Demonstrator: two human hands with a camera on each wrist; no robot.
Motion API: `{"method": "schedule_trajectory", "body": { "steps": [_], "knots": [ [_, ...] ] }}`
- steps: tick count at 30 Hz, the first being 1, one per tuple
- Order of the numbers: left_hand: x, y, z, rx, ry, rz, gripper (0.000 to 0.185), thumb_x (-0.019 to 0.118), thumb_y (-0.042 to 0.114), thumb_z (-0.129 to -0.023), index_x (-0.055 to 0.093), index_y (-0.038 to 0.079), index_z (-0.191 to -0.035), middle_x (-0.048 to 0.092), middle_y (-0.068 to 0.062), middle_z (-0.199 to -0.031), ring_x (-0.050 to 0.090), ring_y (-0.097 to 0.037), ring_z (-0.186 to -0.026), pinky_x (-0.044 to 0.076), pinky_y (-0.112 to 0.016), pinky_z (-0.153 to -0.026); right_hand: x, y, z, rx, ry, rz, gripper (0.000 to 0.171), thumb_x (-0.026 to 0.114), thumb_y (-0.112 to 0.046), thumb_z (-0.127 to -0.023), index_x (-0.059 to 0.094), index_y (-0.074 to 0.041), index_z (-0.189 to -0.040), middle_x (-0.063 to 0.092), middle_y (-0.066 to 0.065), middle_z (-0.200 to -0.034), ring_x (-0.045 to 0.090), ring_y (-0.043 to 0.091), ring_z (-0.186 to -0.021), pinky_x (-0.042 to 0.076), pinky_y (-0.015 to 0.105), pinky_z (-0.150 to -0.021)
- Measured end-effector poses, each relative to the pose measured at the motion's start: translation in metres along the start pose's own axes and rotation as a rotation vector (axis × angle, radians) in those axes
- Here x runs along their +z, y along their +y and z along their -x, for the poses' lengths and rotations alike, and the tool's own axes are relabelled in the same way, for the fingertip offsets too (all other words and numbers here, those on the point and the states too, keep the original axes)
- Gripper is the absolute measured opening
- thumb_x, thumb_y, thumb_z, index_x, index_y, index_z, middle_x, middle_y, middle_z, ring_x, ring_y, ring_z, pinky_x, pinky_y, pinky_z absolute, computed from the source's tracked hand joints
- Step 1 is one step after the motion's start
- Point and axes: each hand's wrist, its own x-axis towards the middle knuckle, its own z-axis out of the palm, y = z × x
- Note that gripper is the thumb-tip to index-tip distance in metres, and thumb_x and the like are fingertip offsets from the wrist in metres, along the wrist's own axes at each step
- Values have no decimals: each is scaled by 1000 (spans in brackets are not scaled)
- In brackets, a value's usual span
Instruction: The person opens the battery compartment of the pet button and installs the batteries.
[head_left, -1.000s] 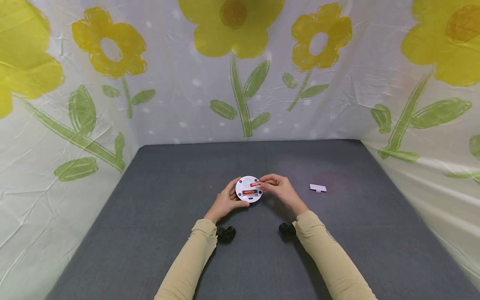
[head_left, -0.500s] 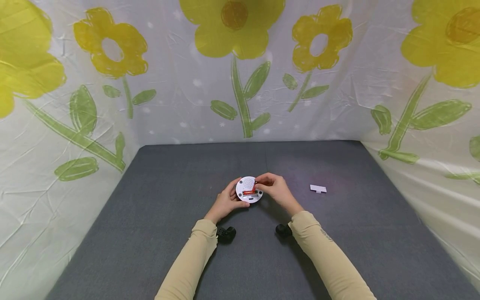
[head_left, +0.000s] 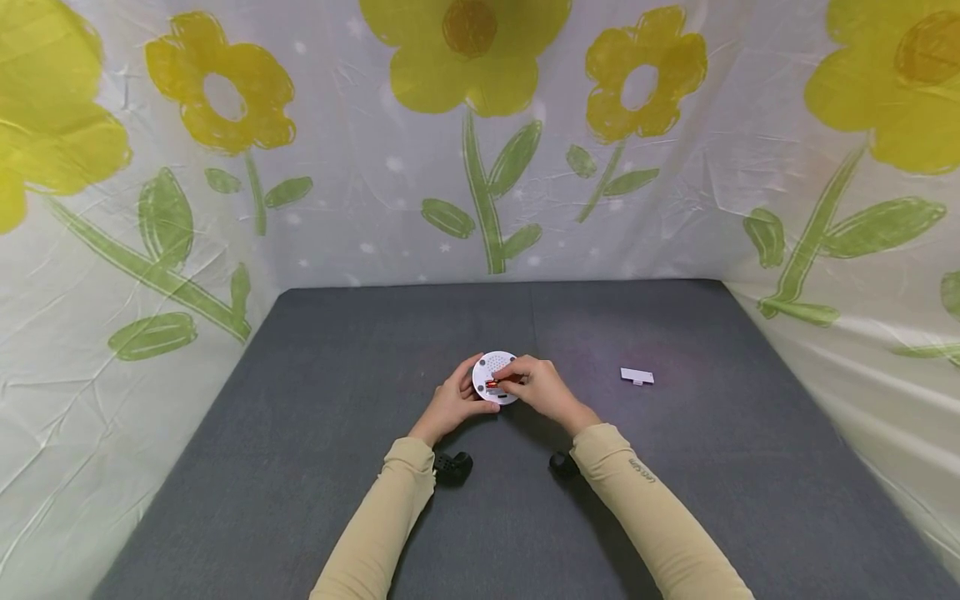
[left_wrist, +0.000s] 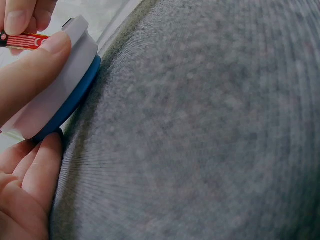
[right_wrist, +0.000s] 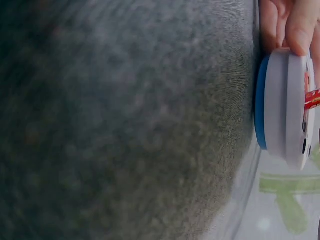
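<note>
A round white device (head_left: 483, 367) with small holes and dark feet on its upturned face rests on the dark table; its underside is blue in the left wrist view. My left hand (head_left: 450, 406) grips it from the left, thumb on the near rim and fingers round the far side. My right hand (head_left: 546, 390) pinches a red battery (left_wrist: 27, 41) with a black end, tilted over the battery compartment. Another red battery (right_wrist: 306, 80) shows in the device's face in the right wrist view. My right fingers hide much of the compartment in the head view.
A white battery cover (head_left: 637, 377) with a small tab lies on the table (head_left: 360, 358) right of my hands. Black wrist cameras (head_left: 453, 469) sit under both sleeves. A flower-printed curtain (head_left: 337, 208) hangs behind the table and along its sides.
My right hand has moved left over the device with its battery, which turned from lying nearly level beyond the compartment to tilted over it. The left hand and cover stayed put.
</note>
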Motion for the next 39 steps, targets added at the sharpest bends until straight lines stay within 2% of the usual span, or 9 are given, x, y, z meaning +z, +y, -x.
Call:
{"method": "schedule_trajectory", "body": {
  "steps": [3,9,16,20,28,31,35,39],
  "knots": [
    [1,12,4,-13,-19,13,91,74,-5,-75,18,2,-147,39,-22,-138,43,-26,-124,41,-34,-94,0,-1,-1,-51,-36,51,14,72,-1,-79,74,-6,-92,67,2,-87,58,15,-82,51,34,-68],
    [1,15,6,-18,-19,13,90,73,-6,-75,20,7,-147,39,-22,-138,42,-26,-124,42,-31,-93,2,-1,-2,-142,-93,145,16,73,-1,-78,74,-7,-93,67,2,-90,57,17,-85,48,30,-74],
    [1,14,6,-14,-20,12,90,73,-5,-75,19,5,-147,39,-22,-139,42,-26,-124,43,-28,-92,8,-3,-5,-153,-101,201,12,73,-1,-78,74,-4,-89,66,6,-89,57,21,-89,47,33,-80],
    [1,15,6,-3,-20,6,91,73,-6,-75,18,1,-146,37,-23,-139,41,-27,-124,43,-29,-92,12,-5,-6,-99,-90,222,11,73,-1,-77,75,-4,-87,66,5,-89,56,21,-90,47,34,-81],
    [1,17,9,-16,-18,-4,88,73,-4,-77,20,7,-146,37,-22,-139,42,-26,-124,42,-31,-93,13,-9,-3,12,-61,228,17,76,-4,-75,74,-4,-93,61,5,-92,51,21,-88,45,34,-76],
    [0,17,9,-10,-19,-13,88,73,-4,-77,20,6,-147,38,-22,-139,42,-27,-124,42,-32,-93,11,-11,-1,73,-15,218,28,78,-9,-75,70,-2,-101,59,8,-99,49,24,-93,44,38,-80],
    [0,16,8,-2,-23,-12,89,72,-5,-76,19,3,-146,40,-22,-137,43,-28,-123,42,-33,-93,9,-12,-1,206,35,207,51,78,-23,-77,60,3,-118,53,14,-115,44,28,-105,41,41,-88],
    [1,16,7,-4,-27,-2,89,72,-6,-76,18,2,-146,39,-22,-138,43,-28,-123,42,-33,-94,12,-13,-2,333,24,205,69,76,-31,-78,48,7,-128,44,20,-127,38,32,-116,37,44,-94]
  ]
}}
